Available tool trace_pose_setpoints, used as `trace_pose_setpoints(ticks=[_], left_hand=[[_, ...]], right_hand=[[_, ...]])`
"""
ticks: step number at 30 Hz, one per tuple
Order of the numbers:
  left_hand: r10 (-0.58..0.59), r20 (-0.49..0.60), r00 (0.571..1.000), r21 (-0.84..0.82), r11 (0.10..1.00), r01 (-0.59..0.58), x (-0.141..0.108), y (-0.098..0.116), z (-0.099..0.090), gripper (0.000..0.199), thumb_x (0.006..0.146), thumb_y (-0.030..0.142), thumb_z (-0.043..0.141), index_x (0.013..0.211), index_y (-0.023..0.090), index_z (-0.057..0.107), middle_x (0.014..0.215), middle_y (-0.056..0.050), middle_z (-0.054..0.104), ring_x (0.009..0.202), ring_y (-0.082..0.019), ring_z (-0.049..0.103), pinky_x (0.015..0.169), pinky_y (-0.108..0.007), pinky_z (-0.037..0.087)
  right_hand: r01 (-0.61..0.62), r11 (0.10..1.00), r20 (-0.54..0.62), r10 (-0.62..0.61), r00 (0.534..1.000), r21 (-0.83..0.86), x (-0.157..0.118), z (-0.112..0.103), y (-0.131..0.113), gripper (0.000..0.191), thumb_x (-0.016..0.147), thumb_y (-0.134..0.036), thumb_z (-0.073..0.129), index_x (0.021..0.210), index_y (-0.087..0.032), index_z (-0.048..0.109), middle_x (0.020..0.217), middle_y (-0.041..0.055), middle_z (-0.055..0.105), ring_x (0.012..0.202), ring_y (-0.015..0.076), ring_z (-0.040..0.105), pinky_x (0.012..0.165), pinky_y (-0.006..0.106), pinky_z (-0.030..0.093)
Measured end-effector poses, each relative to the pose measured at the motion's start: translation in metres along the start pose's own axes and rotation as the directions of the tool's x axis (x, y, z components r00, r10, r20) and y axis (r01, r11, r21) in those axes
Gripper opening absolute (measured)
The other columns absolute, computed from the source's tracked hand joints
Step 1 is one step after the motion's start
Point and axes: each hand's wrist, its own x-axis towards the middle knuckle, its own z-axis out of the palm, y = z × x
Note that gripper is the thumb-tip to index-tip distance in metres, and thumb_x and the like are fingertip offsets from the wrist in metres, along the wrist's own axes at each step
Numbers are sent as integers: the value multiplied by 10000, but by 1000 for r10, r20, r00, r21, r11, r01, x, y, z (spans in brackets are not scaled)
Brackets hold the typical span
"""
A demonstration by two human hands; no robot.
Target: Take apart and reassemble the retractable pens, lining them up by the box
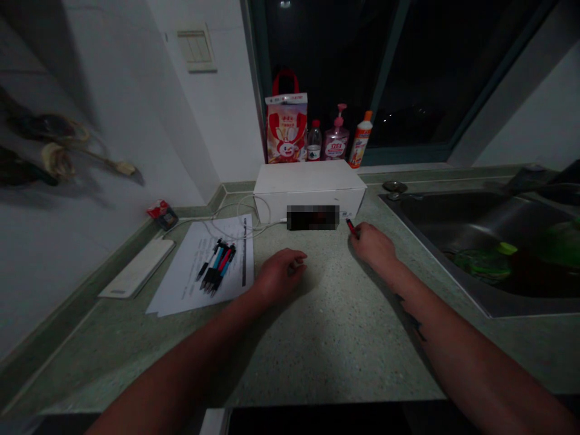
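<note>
My right hand [374, 244] rests near the front right corner of a white box, closed on a slim red and black pen [350, 227]; most of the pen is hidden by the fingers. My left hand [281, 273] is over the counter [326, 326], with its fingers loosely curled, thumb and fingers apart, and nothing between them. To its left, several pens [217, 266] in black, blue and red lie bunched together on printed paper sheets [181, 275].
The white box [310, 178] stands at the back, a pixelated dark device [312, 217] with a white cable against its front. Behind are a red bag [287, 130] and several bottles [336, 139]. A white power bank-like slab [138, 269] lies left; a steel sink [457, 266] is right.
</note>
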Motion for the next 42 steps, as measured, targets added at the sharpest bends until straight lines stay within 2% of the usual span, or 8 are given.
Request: trace_pose_setpoints(ticks=[3,7,10,12,17,30,36,42], left_hand=[[-122,-65,990,273,952,135,6,-1,-23,191,936,261,584,1090,202,681,1054,-77,717,961,-225,666,882,-361,529],[-325,-156,933,682,648,339,10,-6,-67,249,963,285,494,1012,146,695,1058,-149,713,1058,-300,665,918,-397,520],[-466,-226,855,784,434,444,8,-16,-90,323,962,261,447,1111,87,676,1125,-217,695,1061,-344,678,822,-402,551],[-529,-219,820,799,386,462,6,-21,-95,342,963,204,402,1122,67,672,1121,-225,701,1046,-341,693,808,-398,556],[-521,-164,838,815,407,413,5,-24,-88,393,951,95,322,1114,66,678,1103,-224,708,1052,-324,705,812,-387,565],[-487,-102,867,823,449,349,5,-12,-72,382,947,97,327,1142,69,654,1111,-227,690,1032,-331,708,781,-376,558],[-521,-162,838,831,386,401,3,-12,-81,393,953,113,320,1158,54,650,1123,-250,687,1027,-345,707,782,-391,556],[-544,-41,838,814,468,344,6,-18,-73,338,946,141,386,1118,85,671,1097,-222,719,1020,-322,716,794,-369,544]], right_hand=[[17,1000,-25,-18,1000,-8,-3,-3,-1,368,958,-370,508,1184,-122,658,1139,193,696,964,314,693,734,371,487],[54,998,-82,-53,995,13,-10,-9,-6,387,975,-367,462,1200,-112,647,1139,211,679,930,307,679,735,383,482],[95,995,-110,-91,990,27,-16,-13,-11,390,974,-352,455,1226,-114,634,1146,212,676,918,299,672,739,386,484],[116,993,-111,-112,987,26,-19,-14,-15,380,974,-342,463,1225,-116,636,1153,203,680,920,297,676,732,377,484],[178,983,-92,-174,980,38,-30,-14,-28,344,981,-336,472,1198,-139,653,1169,175,689,922,291,688,726,369,489],[353,934,-46,-351,935,53,-52,-7,-50,282,986,-291,480,1131,-158,682,1117,138,718,923,269,699,713,357,484],[366,928,-39,-364,931,74,-53,-6,-52,293,976,-271,467,1115,-158,699,1091,129,725,901,256,695,701,348,467],[376,923,-55,-372,926,80,-53,-3,-52,283,973,-289,484,1084,-161,710,1073,122,727,866,249,689,667,338,452]])
